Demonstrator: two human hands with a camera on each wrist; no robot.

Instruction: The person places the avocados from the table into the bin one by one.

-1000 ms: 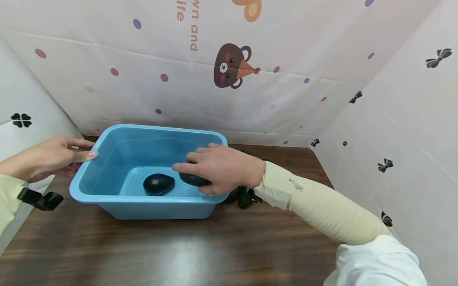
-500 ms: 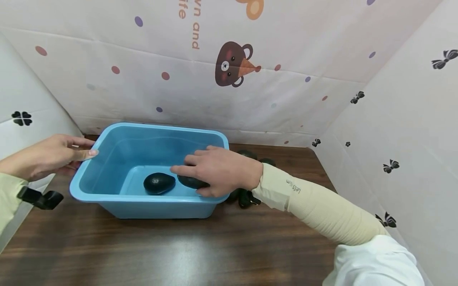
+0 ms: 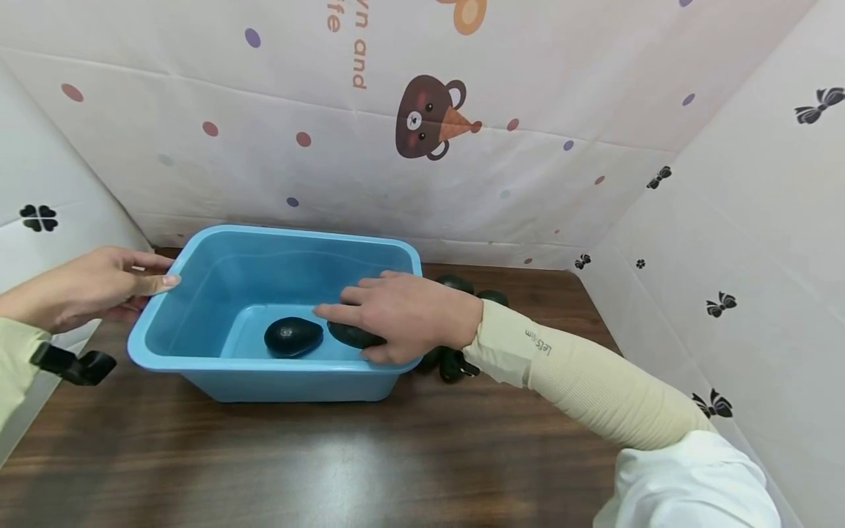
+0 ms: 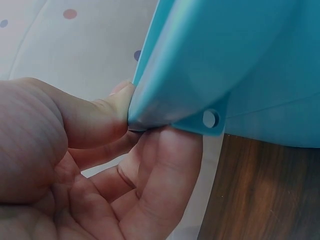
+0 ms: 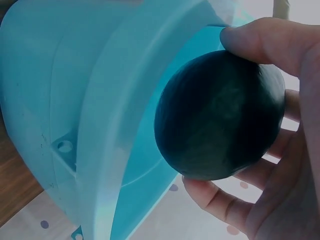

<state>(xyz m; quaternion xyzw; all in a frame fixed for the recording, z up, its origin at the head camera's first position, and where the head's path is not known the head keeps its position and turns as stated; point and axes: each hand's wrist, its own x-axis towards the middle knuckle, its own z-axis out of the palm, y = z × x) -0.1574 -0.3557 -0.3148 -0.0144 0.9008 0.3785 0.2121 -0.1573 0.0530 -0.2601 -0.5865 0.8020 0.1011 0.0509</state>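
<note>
A light blue plastic basin (image 3: 284,369) stands on the wooden table. My left hand (image 3: 108,286) pinches its left rim, thumb on top and fingers underneath, as the left wrist view shows up close. Over the basin's right end, my right hand (image 3: 412,315) grips a dark green avocado (image 5: 220,115) from above, thumb on one side and fingers round the other. In the head view much of that avocado is hidden under the hand. Another avocado (image 3: 293,337) lies on the basin's floor, left of the held one.
Several more avocados (image 3: 455,284) lie on the table (image 3: 297,462) right of the basin, partly covered by my right forearm (image 3: 581,374). A printed white sheet (image 3: 317,176) rises close behind the basin, with white side walls left and right.
Both hands keep their hold and barely move; the right hand and its avocado shift very slightly left. Avocados behind the right wrist show more now.
</note>
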